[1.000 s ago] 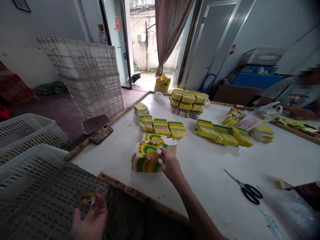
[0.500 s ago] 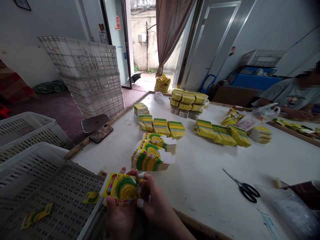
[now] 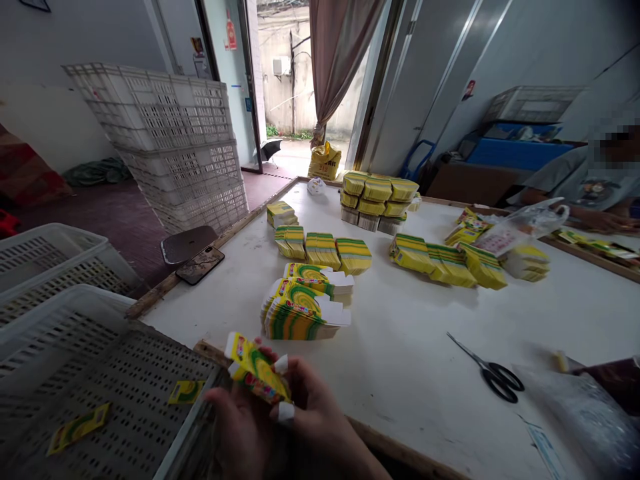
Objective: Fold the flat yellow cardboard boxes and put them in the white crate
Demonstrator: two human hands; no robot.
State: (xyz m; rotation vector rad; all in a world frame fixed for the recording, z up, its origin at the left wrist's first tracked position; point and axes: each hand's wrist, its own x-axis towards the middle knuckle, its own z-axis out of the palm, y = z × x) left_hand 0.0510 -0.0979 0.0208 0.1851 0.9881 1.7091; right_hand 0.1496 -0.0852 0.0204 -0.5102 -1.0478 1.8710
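A small yellow and green carton (image 3: pixel 257 370) with a spiral print and a white end flap is tilted over the table's near edge. My right hand (image 3: pixel 313 407) pinches its right end between thumb and fingers; white tape wraps the thumb and a fingertip. Below and behind the carton lies my left hand (image 3: pixel 243 427), palm up, its thumb spread away from the carton and fingertips showing past the far edge. Just beyond, a stack of flat cartons (image 3: pixel 305 320) with white flaps rests on the table (image 3: pixel 400 373).
Several carton bundles (image 3: pixel 320 250) stand farther back, beside a taller stack (image 3: pixel 377 190). Scissors (image 3: pixel 493 373) and clear plastic wrap (image 3: pixel 575 413) lie right. At left are a phone (image 3: pixel 201 265) and a white crate (image 3: pixel 135 360) holding two yellow packets. Another person (image 3: pixel 575 180) sits far right.
The carton has tilted, its right end dropping, and looks thicker than the flatter shape before. My left thumb has come off its front, while my right hand keeps hold.
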